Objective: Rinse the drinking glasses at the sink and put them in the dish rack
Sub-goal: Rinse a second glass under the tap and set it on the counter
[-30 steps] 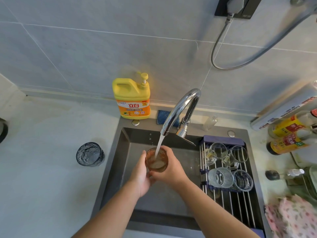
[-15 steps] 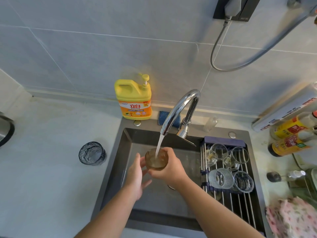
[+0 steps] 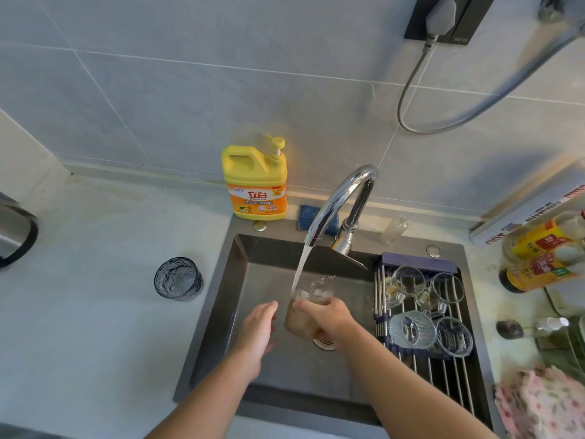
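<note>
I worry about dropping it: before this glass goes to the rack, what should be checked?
1. Grip: right hand wraps the amber glass: ok.
2. Glass drained: tilted, water splashing at its mouth: cannot tell.
3. Left hand out of the way: open beside the glass: ok.
4. Room in the dish rack: near end bare: ok.
5. Counter done: a grey glass waits there: not ok.
</note>
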